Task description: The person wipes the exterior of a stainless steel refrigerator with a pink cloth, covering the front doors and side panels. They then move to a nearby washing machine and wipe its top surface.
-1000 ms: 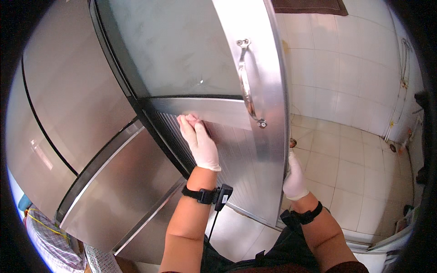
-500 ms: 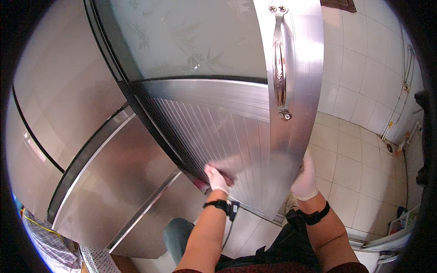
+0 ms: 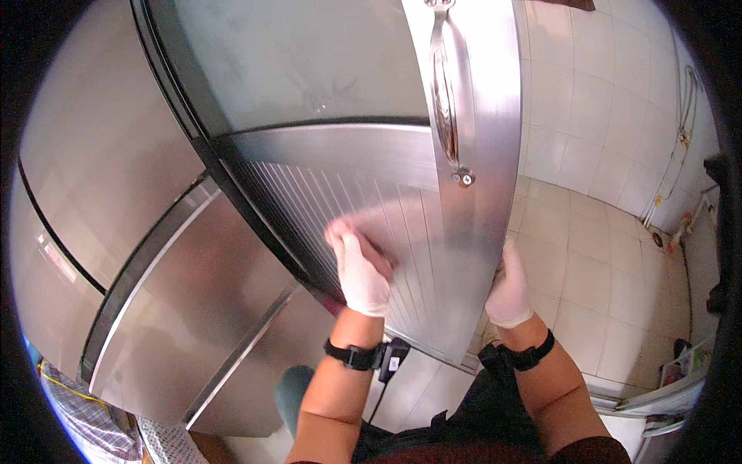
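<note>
A metal-framed door stands in front of me, with ribbed silver lower panel, frosted glass above and a shiny pull handle on its right stile. My left hand, in a white glove, is closed against the ribbed panel on what looks like a bunched pinkish-brown cloth, mostly hidden by the hand and blurred. Gloved as well, my right hand grips the door's right edge below the handle, its fingers partly behind the edge. Black straps with small devices circle both wrists.
Brownish, glossy cabinet-like panels with metal trim stand at the left. Beyond the door's right edge lie a tiled floor and a white tiled wall. Checked fabric shows at the lower left; pipes run down at the far right.
My left hand has moved up the ribbed panel with the cloth. My right hand still grips the edge; door and handle appear slightly farther left and higher in the picture.
</note>
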